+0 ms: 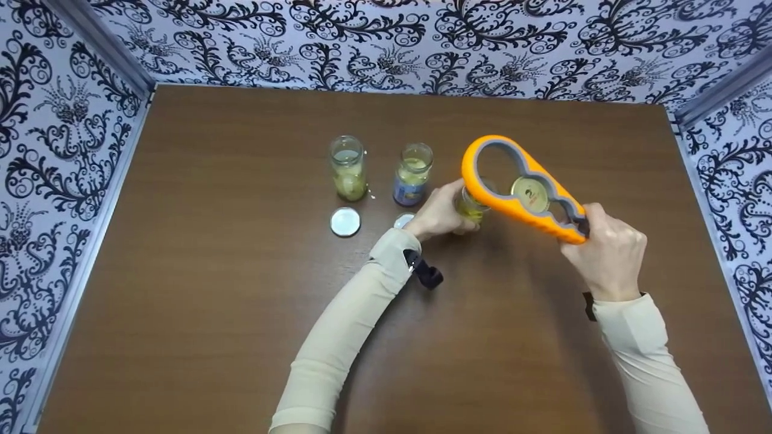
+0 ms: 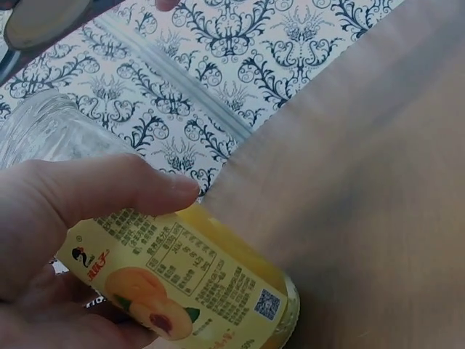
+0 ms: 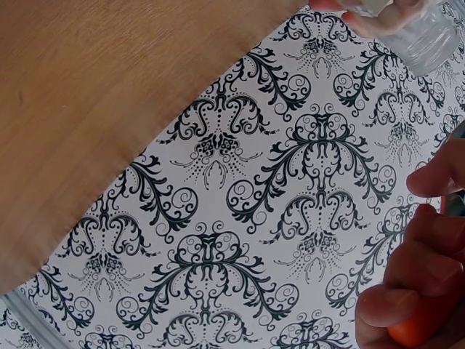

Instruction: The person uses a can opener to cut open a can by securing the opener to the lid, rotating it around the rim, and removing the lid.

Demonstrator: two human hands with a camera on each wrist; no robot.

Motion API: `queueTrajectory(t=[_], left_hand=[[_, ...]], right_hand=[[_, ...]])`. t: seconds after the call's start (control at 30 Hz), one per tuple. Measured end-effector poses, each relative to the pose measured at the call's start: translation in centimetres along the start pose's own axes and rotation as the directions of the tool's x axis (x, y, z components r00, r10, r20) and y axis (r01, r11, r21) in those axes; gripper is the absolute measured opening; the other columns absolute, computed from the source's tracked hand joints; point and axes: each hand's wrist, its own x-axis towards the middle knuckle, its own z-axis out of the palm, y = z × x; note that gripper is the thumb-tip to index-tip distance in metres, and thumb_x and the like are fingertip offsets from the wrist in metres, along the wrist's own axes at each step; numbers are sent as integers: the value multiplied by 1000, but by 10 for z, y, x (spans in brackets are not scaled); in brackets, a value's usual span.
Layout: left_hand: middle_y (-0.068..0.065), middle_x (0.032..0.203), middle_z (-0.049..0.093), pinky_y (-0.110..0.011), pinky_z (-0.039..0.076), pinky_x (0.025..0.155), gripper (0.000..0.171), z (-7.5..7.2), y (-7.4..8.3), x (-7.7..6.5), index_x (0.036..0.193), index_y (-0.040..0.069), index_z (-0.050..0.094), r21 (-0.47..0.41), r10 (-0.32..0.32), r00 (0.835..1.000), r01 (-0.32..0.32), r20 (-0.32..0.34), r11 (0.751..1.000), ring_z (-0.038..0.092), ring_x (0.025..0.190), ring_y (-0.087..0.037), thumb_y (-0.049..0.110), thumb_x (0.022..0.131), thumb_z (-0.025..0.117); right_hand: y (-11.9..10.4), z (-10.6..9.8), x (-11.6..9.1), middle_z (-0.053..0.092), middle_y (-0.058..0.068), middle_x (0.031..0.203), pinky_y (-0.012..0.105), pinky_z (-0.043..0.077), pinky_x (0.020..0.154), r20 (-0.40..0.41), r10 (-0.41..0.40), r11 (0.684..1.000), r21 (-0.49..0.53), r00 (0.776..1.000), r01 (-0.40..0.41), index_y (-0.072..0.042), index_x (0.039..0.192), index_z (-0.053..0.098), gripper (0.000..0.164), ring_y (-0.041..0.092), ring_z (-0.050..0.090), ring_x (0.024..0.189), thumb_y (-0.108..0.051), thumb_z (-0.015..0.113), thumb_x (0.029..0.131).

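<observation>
My left hand (image 1: 443, 212) grips a glass jar (image 2: 218, 280) with a yellow label picturing peach-like fruit. Its bare glass neck shows above my thumb in the left wrist view, and yellow contents sit low inside. My right hand (image 1: 610, 256) holds an orange-and-grey jar opener (image 1: 515, 208) by its narrow end, raised over the table. A round gold lid (image 1: 531, 193) sits within the opener's scalloped grey inner edge. In the head view the opener's wide end overlaps the jar's mouth. Curled fingers (image 3: 425, 283) of my right hand show on the orange handle in the right wrist view.
Left of my left hand stand an open jar with a blue label (image 1: 410, 190) and a taller open jar with greenish contents (image 1: 350, 181). A white lid (image 1: 345, 222) lies before the taller one; another lid (image 1: 403, 220) is partly behind my wrist. Patterned panels (image 1: 392, 60) border the brown table (image 1: 211, 301).
</observation>
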Motion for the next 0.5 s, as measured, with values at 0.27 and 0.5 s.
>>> queueTrajectory(t=[0.27,0.5], left_hand=[[-6,107,65,-24,49,77,65,-2,1,13,125,9,59,102,47,999,-45,-16,994,58,95,-19,-5,66,82],[-4,100,64,-23,46,78,61,2,2,21,120,8,60,95,41,997,-35,-65,995,57,90,-18,-6,64,82]], right_hand=[[1,1,-2,51,19,55,52,32,42,-16,23,1000,-4,1000,-24,3,81,54,17,38,44,42,-4,60,66],[2,1,-4,49,18,53,51,31,42,-24,45,999,-8,999,-45,2,81,54,17,37,44,42,-6,62,67]])
